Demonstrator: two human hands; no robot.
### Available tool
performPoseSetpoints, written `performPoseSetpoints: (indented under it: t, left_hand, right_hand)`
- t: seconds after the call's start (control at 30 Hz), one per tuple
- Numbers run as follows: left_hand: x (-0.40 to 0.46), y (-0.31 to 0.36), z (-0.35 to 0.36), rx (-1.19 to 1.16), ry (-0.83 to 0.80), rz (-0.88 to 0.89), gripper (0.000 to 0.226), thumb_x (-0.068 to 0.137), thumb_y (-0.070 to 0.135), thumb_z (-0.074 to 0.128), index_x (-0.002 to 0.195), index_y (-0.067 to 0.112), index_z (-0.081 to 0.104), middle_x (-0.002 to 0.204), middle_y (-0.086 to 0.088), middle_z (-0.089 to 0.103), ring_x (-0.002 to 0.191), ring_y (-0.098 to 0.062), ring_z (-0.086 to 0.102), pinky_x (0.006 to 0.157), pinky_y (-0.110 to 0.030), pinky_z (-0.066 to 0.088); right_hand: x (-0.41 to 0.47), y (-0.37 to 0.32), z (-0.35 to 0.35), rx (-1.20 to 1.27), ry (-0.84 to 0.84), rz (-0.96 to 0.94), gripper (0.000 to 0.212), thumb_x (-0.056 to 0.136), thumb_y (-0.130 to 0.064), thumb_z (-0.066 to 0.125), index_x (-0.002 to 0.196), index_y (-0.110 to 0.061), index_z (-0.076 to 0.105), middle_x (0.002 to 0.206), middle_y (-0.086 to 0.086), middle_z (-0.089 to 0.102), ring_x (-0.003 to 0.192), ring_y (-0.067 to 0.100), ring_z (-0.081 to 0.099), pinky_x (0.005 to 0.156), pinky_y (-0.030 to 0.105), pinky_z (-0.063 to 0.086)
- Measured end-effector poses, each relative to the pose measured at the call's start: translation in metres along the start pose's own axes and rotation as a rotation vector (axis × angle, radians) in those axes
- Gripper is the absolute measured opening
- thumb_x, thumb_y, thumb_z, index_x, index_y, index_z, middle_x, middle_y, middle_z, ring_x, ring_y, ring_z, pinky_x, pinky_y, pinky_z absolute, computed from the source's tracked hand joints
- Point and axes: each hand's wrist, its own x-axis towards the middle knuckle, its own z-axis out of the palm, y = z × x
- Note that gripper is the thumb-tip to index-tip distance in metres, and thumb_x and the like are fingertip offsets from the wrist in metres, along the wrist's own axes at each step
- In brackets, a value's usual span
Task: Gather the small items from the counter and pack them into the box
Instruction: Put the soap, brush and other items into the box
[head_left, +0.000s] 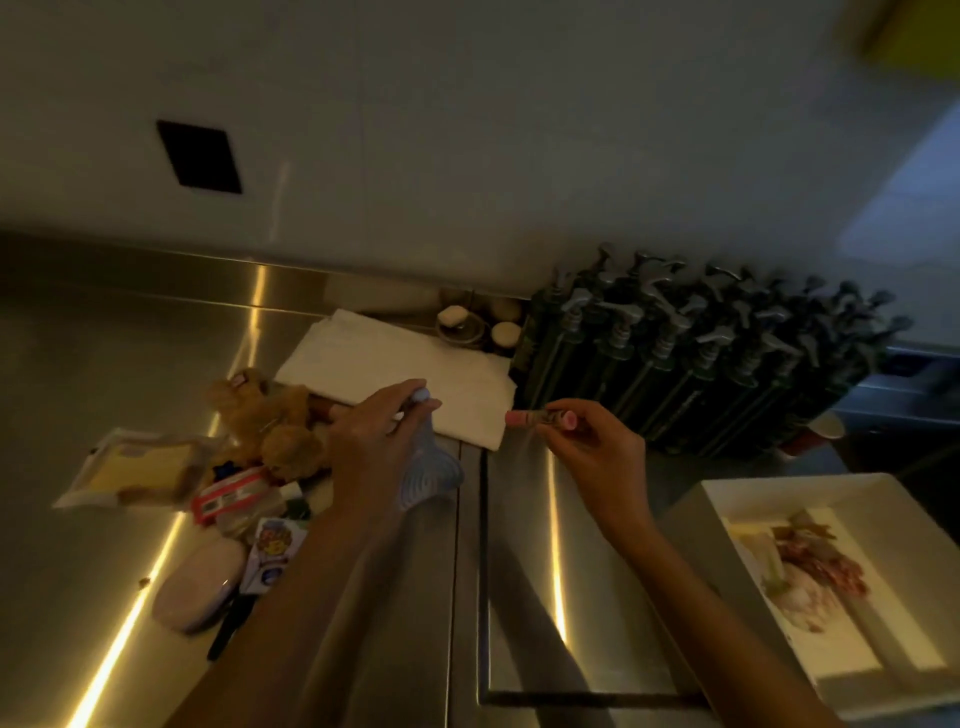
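I have my right hand (597, 441) pinching a small pink tube (537, 418), fingertips curled round it and the tube held level above the counter (104, 364) so its free end points toward my left hand. The box (727, 506) sits open just behind and to the outside of that right wrist — a short swing back should drop the tube in, I judge; some items already lie inside.

My left hand (374, 441) curls round a pale blue object (431, 473), thumb and fingers closed near its top. The rest of the small items lie heaped on the outer side of that hand — a plush bear (270, 415), a packet (135, 467), a pale oval case (200, 584) — waiting their turn.
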Motion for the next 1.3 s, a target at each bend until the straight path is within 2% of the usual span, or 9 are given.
performPoseSetpoints:
  t: [0.03,0.17,0.3,0.37,0.57,0.8,1.0,1.17,1.3]
  left_hand:
    - [0.000,-0.001,0.003,-0.048,0.000,0.024,0.029,0.084,0.020,0.069,0.101,-0.003,0.068,0.097,-0.003,0.065,0.091,-0.002,0.058,0.090,-0.010,0.044]
    - [0.003,0.025,0.008,-0.166,-0.067,0.051,0.032,0.087,0.027,0.064,0.107,0.002,0.066,0.103,-0.001,0.064,0.096,-0.006,0.060,0.089,-0.011,0.046]
    - [0.004,0.056,0.012,-0.161,-0.009,0.248,0.027,0.087,0.022,0.064,0.102,0.001,0.068,0.099,-0.002,0.066,0.090,-0.006,0.063,0.086,-0.013,0.048]
    - [0.006,0.071,0.017,-0.187,0.000,0.283,0.025,0.086,0.020,0.065,0.100,0.001,0.069,0.098,-0.001,0.067,0.089,-0.005,0.063,0.084,-0.016,0.050]
    - [0.008,0.127,0.039,-0.202,0.002,0.351,0.026,0.083,0.022,0.067,0.097,0.000,0.071,0.095,-0.002,0.069,0.088,-0.005,0.064,0.082,-0.013,0.049]
    - [0.005,0.203,0.095,-0.210,-0.026,0.391,0.028,0.077,0.018,0.073,0.099,0.002,0.070,0.097,0.001,0.067,0.090,-0.003,0.063,0.083,-0.009,0.048]
    - [-0.001,0.287,0.145,-0.243,-0.013,0.437,0.028,0.080,0.020,0.072,0.102,0.002,0.071,0.101,-0.001,0.068,0.092,-0.007,0.065,0.084,-0.017,0.052]
    - [-0.022,0.332,0.195,-0.300,-0.044,0.434,0.027,0.081,0.021,0.071,0.102,0.004,0.071,0.102,0.001,0.068,0.091,-0.005,0.065,0.083,-0.020,0.054]
    - [-0.045,0.344,0.237,-0.312,-0.091,0.398,0.027,0.079,0.021,0.072,0.101,0.005,0.072,0.100,0.001,0.069,0.090,-0.005,0.066,0.082,-0.022,0.054]
  right_hand:
    - [-0.003,-0.001,-0.004,0.022,0.006,-0.008,0.019,0.082,-0.007,0.070,0.099,-0.014,0.063,0.087,-0.018,0.064,0.089,-0.008,0.063,0.076,0.009,0.048]
    - [-0.008,-0.003,-0.021,0.023,0.008,-0.019,0.020,0.085,-0.029,0.065,0.102,-0.018,0.064,0.093,-0.003,0.069,0.091,0.009,0.067,0.082,0.029,0.055]
    - [-0.006,-0.010,-0.043,-0.007,0.017,-0.054,0.020,0.085,-0.019,0.066,0.104,-0.022,0.062,0.096,-0.005,0.067,0.093,0.008,0.066,0.082,0.031,0.056]
    - [-0.006,-0.013,-0.056,0.016,0.032,-0.065,0.021,0.084,-0.016,0.068,0.104,-0.021,0.063,0.097,-0.004,0.067,0.093,0.009,0.066,0.082,0.033,0.056]
    - [-0.007,-0.013,-0.111,0.067,0.067,-0.088,0.023,0.083,-0.025,0.067,0.105,-0.018,0.064,0.101,-0.005,0.066,0.096,0.010,0.066,0.083,0.037,0.056]
    - [-0.016,0.006,-0.208,0.077,0.146,-0.089,0.025,0.084,-0.032,0.065,0.105,-0.018,0.064,0.098,-0.002,0.068,0.093,0.011,0.067,0.082,0.036,0.057]
    - [-0.024,0.040,-0.301,0.089,0.202,-0.098,0.025,0.082,-0.022,0.067,0.105,-0.014,0.065,0.098,-0.002,0.069,0.091,0.012,0.069,0.080,0.029,0.056]
    - [-0.033,0.072,-0.356,0.136,0.220,-0.094,0.024,0.080,-0.011,0.069,0.104,-0.009,0.066,0.097,0.000,0.068,0.087,0.007,0.068,0.076,0.017,0.053]
    - [-0.042,0.099,-0.385,0.133,0.197,-0.055,0.024,0.079,-0.016,0.070,0.102,-0.011,0.067,0.096,0.000,0.069,0.088,0.007,0.067,0.078,0.018,0.052]
